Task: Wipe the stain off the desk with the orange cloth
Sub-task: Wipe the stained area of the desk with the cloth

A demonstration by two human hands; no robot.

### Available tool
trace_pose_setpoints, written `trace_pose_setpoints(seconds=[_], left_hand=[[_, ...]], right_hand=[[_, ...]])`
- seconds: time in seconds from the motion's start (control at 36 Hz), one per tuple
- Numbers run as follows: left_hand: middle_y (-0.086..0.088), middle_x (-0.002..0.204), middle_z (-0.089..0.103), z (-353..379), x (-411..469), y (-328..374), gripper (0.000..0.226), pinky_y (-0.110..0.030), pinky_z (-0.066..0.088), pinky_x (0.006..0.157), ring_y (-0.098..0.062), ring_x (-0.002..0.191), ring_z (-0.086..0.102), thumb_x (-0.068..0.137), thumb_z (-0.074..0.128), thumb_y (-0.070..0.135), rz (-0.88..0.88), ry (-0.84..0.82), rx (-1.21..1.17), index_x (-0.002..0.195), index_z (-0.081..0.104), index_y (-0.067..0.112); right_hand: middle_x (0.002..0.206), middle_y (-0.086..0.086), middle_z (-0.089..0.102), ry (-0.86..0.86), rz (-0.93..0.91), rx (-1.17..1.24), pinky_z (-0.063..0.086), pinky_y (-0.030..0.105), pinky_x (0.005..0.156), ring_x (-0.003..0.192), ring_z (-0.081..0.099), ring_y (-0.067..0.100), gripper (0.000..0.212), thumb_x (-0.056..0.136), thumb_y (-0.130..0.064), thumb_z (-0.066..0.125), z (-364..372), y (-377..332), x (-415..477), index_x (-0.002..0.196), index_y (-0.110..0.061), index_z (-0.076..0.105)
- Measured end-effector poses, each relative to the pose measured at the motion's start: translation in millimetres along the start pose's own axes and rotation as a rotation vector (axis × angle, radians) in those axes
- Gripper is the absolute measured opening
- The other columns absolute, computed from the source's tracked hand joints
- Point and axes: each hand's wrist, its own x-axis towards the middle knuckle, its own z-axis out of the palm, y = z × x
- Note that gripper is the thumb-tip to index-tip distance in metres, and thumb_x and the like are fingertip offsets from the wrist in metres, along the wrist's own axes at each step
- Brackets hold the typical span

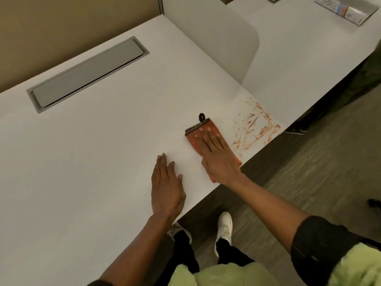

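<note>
An orange folded cloth point(195, 134) with a dark edge and a small dark loop lies on the white desk point(107, 145) near its front edge. My right hand point(216, 155) presses flat on top of it, fingers spread. The reddish-orange smeared stain point(255, 126) is just right of the cloth, by the desk's front right corner, apart from the hand. My left hand point(167, 188) rests flat and empty on the desk, left of the cloth.
A grey cable-tray lid point(88, 73) is set into the desk at the back left. A white divider panel point(233, 38) stands at the right, with another desk behind it holding a printed sheet point(348, 11). Dark floor and my white shoes point(224, 226) lie below the edge.
</note>
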Motion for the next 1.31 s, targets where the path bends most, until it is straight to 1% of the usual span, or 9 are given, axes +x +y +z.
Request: trace_pose_setpoints(seconds=[0.17,0.33,0.53,0.75,0.86,0.94,1.03,1.17,1.31], left_hand=[[0.003,0.180,0.012,23,-10,17,0.052,-0.031,0.005,0.132,-0.016,0.167,0.008,0.115,0.036,0.018,-0.138,0.051,-0.130,0.167,0.031,0.016],[0.011,0.181,0.003,27,-26,5,0.054,-0.035,0.005,0.134,-0.009,0.167,-0.001,0.117,0.034,0.024,-0.132,0.033,-0.092,0.170,0.025,0.022],[0.012,0.180,0.002,30,-27,4,0.055,-0.035,0.005,0.134,-0.009,0.167,-0.001,0.117,0.032,0.030,-0.133,0.037,-0.034,0.171,0.023,0.025],[0.006,0.181,0.009,32,-25,5,0.054,-0.037,0.009,0.135,-0.011,0.167,0.004,0.116,0.029,0.030,-0.102,0.075,-0.009,0.169,0.030,0.018],[0.006,0.181,0.006,30,-25,7,0.054,-0.032,0.003,0.133,-0.009,0.167,-0.001,0.116,0.030,0.030,-0.101,0.062,0.026,0.169,0.029,0.019],[0.009,0.181,0.004,29,-25,7,0.054,-0.029,0.000,0.132,-0.006,0.166,-0.004,0.116,0.031,0.030,-0.108,0.052,0.029,0.170,0.027,0.021],[0.009,0.181,0.003,28,-25,7,0.055,-0.030,0.001,0.132,-0.006,0.166,-0.004,0.116,0.032,0.030,-0.110,0.050,0.030,0.170,0.026,0.022],[0.005,0.181,0.007,30,-26,8,0.054,-0.033,0.004,0.133,-0.010,0.167,0.000,0.116,0.034,0.027,-0.094,0.067,0.035,0.169,0.029,0.018],[0.007,0.181,0.007,30,-25,8,0.054,-0.033,0.005,0.133,-0.010,0.167,0.001,0.116,0.035,0.028,-0.113,0.069,0.026,0.168,0.029,0.019]], right_hand=[[0.176,0.009,-0.003,0.006,-0.027,0.079,0.009,0.051,0.131,0.163,-0.010,0.028,0.080,0.104,-0.028,0.043,6,-36,-54,0.167,-0.018,-0.005],[0.176,0.008,-0.004,0.003,-0.091,0.066,0.010,0.052,0.131,0.163,-0.011,0.028,0.083,0.101,-0.021,0.047,7,-4,-30,0.168,-0.018,-0.003],[0.176,0.010,0.002,0.027,0.043,0.074,0.011,0.051,0.131,0.163,-0.005,0.030,0.080,0.102,-0.026,0.046,6,16,13,0.168,-0.015,0.002],[0.176,0.009,-0.012,-0.045,-0.164,0.168,0.009,0.051,0.131,0.162,-0.016,0.027,0.099,0.092,-0.014,0.056,3,-21,-77,0.167,-0.019,-0.009],[0.176,0.010,-0.004,0.058,-0.075,0.140,0.009,0.053,0.131,0.162,-0.013,0.030,0.095,0.091,-0.004,0.052,1,15,-39,0.167,-0.020,-0.002],[0.176,0.012,-0.002,0.041,0.011,0.101,0.008,0.052,0.132,0.162,-0.009,0.032,0.099,0.091,-0.012,0.062,0,50,13,0.167,-0.016,-0.002],[0.176,0.012,0.001,0.045,0.043,0.103,0.007,0.051,0.133,0.163,-0.005,0.032,0.093,0.095,-0.015,0.059,3,56,30,0.167,-0.014,0.001],[0.176,0.007,0.001,0.062,-0.062,0.243,0.007,0.050,0.132,0.163,-0.007,0.027,0.094,0.093,-0.003,0.056,1,11,-26,0.167,-0.021,0.000],[0.176,0.009,-0.009,0.006,-0.117,0.189,0.007,0.051,0.132,0.162,-0.016,0.028,0.109,0.083,-0.001,0.064,2,0,-69,0.167,-0.019,-0.004]])
